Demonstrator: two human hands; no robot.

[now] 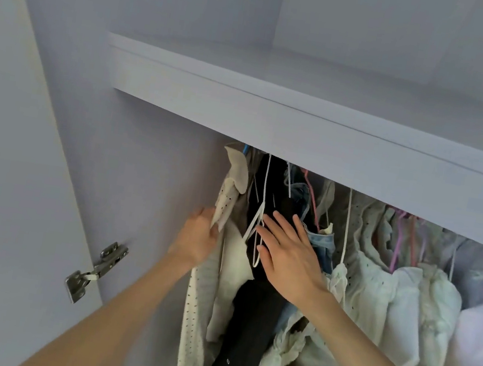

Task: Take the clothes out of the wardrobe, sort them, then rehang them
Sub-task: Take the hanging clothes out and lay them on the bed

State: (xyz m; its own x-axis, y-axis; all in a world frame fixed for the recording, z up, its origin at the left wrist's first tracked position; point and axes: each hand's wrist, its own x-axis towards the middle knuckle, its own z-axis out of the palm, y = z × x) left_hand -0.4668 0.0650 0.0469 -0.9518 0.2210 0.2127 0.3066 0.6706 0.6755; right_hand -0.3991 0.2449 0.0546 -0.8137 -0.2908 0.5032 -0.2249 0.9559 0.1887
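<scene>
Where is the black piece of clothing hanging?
In the head view, the black garment hangs near the wardrobe's left end, between the cream dotted knit top and the blue denim piece, partly under the flat right hand.

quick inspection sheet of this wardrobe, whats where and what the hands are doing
surface: shelf above the clothes, nothing seen on it
job's things: cream knit at far left, black garment beside it, white garments to the right, all hanging
clutter: nothing seen
grippers: left hand grips the cream knit; right hand lies flat on the black garment
cables: nothing seen
surroundings: open door with hinge at left
</scene>
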